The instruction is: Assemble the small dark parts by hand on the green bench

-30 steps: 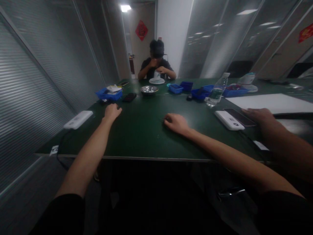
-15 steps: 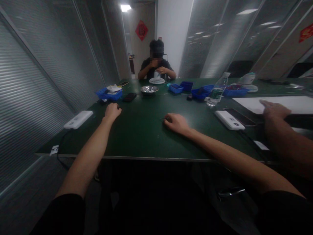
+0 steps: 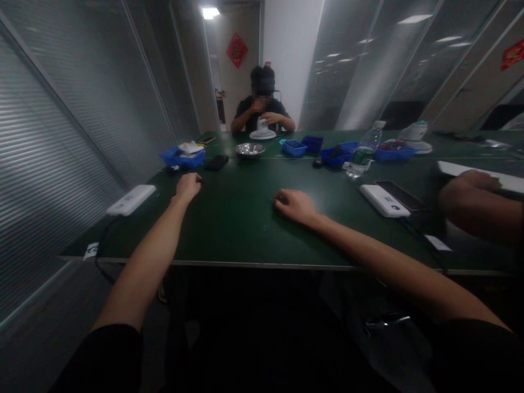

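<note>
My left hand rests on the green table with its fingers curled. A small dark thing shows at its fingertips, too blurred to name. Nearby lie a black box-shaped thing and a blue tray with white material in it. My right hand lies on its side near the table's middle, fingers bent inward. From it a thin rod-like thing sticks out to the left; its kind cannot be made out. A metal bowl with small pale pieces stands beyond both hands.
White power banks lie on either side, cables running to the near edge. A water bottle, a phone and blue trays stand right. A co-worker's arm reaches in there. Another person sits opposite, handling a white fan.
The co-worker's hand at the right has curled, and the white board under it has shifted right. The person opposite has tilted the white fan slightly. My hands have barely moved.
</note>
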`<state>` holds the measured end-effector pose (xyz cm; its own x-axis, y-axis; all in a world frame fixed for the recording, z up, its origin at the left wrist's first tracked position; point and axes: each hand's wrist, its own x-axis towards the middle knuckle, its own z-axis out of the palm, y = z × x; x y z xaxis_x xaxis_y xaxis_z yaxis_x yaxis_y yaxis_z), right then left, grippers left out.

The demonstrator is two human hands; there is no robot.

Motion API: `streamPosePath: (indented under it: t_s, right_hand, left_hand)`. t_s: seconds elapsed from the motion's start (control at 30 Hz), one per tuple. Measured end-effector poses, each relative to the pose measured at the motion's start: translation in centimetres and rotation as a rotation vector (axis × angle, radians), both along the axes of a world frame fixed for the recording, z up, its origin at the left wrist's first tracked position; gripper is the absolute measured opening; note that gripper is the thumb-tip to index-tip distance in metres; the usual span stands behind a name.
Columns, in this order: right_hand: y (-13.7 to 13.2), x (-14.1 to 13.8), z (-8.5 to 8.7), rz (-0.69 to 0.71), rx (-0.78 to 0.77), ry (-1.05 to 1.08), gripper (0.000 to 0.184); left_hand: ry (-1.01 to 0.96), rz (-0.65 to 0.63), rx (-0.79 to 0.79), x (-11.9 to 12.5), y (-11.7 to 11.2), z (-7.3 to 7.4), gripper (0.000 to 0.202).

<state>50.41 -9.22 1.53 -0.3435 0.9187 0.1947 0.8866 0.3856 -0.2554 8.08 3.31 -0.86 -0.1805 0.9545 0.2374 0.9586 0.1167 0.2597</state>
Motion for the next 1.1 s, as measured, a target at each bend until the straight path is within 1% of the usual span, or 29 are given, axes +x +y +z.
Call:
streamPosePath:
  t_s: [0.13,0.2,0.37,0.57,0.8,1.0,1.1]
  right_hand:
    - [-0.02,0.06,0.03,0.007,-0.019,0.014,0.032]
    - [0.09,0.09,-0.08,0.007,-0.014,0.011,0.033]
    - [0.30,0.11,-0.29,-0.003,0.001,0.001,0.031]
    - [0.17,0.16,-0.05,0.013,-0.029,0.017,0.031]
    - [0.02,0.17,-0.08,0.016,-0.016,0.028,0.032]
    - [0.23,0.09,-0.24,-0.002,-0.020,0.007,0.031]
    - [0.19,0.08,-0.17,0.002,-0.023,0.010,0.032]
  left_hand:
    - [-0.031,-0.014,0.001,-0.06,0.12,0.03,0.043]
    - [-0.040,-0.018,-0.002,-0.05,0.19,0.06,0.044]
    - [-0.043,-0.035,-0.004,0.24,0.20,0.12,0.035]
    - [-0.048,-0.029,0.007,0.61,0.07,0.25,0.027]
    - [-0.154,-0.038,0.068,0.29,0.31,0.15,0.024]
    - [-0.102,-0.088,0.101,0.18,0.26,0.23,0.025]
    - [-0.123,-0.080,0.104,0.06,0.28,0.25,0.024]
